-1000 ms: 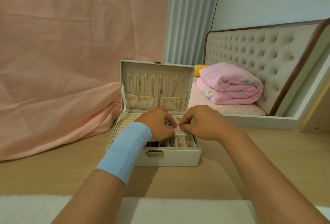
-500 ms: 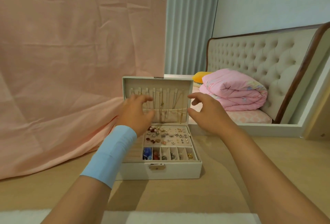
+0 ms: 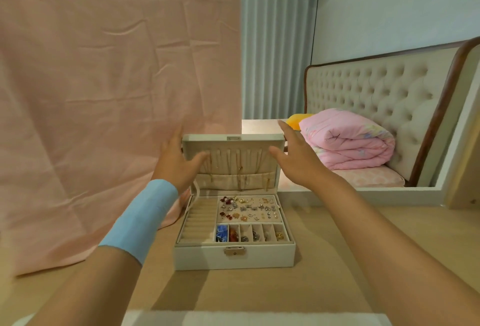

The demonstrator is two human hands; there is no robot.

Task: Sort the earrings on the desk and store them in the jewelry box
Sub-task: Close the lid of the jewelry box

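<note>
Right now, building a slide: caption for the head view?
Left hand and right hand flank the lid of the open jewelry box; earrings lie inside.

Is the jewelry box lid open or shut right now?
Open: the lid stands upright, necklaces hanging on its inner face, and the earrings in the jewelry box below are uncovered.

We are seeing a jewelry box (image 3: 207,255) skinned in smooth, matt white leatherette, with a velvety beige lining (image 3: 200,221) and a shiny gold-toned metal clasp (image 3: 234,250). It is sitting on a matt pale-wood desk (image 3: 324,260), creased pink cloth (image 3: 104,91) hanging behind.
</note>
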